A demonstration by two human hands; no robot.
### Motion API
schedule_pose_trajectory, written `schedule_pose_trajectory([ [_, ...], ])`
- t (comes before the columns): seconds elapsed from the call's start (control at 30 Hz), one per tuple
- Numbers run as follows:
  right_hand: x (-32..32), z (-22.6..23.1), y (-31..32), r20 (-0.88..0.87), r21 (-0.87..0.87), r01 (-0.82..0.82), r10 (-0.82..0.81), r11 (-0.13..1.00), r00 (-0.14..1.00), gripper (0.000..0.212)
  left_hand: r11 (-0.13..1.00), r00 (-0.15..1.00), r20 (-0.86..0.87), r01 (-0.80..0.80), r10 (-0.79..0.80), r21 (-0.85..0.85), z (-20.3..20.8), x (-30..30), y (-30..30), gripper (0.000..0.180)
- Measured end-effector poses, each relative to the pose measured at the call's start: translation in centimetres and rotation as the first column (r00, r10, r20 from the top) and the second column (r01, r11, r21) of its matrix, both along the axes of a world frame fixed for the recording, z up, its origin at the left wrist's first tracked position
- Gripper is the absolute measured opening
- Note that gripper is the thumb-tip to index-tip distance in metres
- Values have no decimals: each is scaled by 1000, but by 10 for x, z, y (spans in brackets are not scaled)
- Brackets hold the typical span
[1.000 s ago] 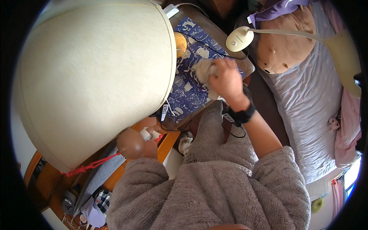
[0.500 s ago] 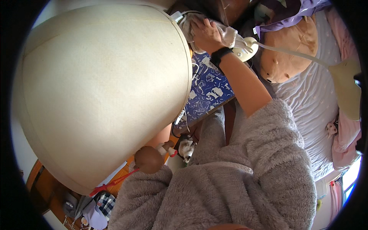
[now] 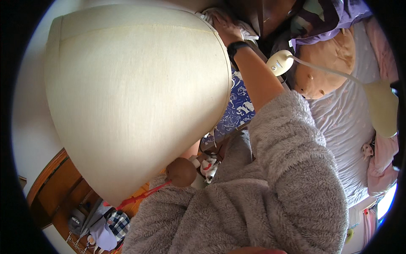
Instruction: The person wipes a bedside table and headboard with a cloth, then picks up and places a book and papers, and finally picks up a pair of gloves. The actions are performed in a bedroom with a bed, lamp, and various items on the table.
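Observation:
My right hand (image 3: 227,30) is at the far side of a small blue-patterned table (image 3: 241,101), with a light grey cloth (image 3: 248,30) bunched under its palm and fingers. A black band (image 3: 237,48) circles that wrist. Beside the forearm sits the cream oval base of a small lamp (image 3: 280,62), its bendy neck reaching right. A large cream lampshade (image 3: 139,93) fills the left and partly covers the table. Behind the shade's lower edge shows a bit of my left forearm (image 3: 192,149); the left hand itself is hidden. A brown round ball (image 3: 182,172) hangs there on a red cord (image 3: 146,194).
To the right lies a bed with a pale sheet (image 3: 338,127), a brown plush animal (image 3: 327,63) and a purple cloth (image 3: 323,36). A white and brown cat-like figure (image 3: 209,168) is low by my legs. Bags and a cap (image 3: 77,221) lie at lower left.
My right hand and the cloth have moved farther away, off the lamp's base and toward the table's far edge. The view has shifted, so the lampshade appears farther right.

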State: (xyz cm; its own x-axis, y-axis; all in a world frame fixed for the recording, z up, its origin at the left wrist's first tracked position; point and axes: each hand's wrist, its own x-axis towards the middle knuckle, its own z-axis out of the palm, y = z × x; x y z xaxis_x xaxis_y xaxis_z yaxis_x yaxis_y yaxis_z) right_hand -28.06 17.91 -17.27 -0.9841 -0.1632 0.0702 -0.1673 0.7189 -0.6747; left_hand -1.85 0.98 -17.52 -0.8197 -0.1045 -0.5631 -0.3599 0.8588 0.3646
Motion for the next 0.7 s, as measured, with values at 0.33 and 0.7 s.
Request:
schedule_pose_trajectory([
  [0.33, 114, 4, 85, -2, 80, 52, -52, 995, 999, 52, 999, 999, -21, 34, -34, 5, -13, -2, -9, 42],
  [0.7, 116, 92, 81, -290, -446, 209, -361, 870, 886, 49, 995, 995, 13, 100, -101, 19, 14, -13, -2, 41],
])
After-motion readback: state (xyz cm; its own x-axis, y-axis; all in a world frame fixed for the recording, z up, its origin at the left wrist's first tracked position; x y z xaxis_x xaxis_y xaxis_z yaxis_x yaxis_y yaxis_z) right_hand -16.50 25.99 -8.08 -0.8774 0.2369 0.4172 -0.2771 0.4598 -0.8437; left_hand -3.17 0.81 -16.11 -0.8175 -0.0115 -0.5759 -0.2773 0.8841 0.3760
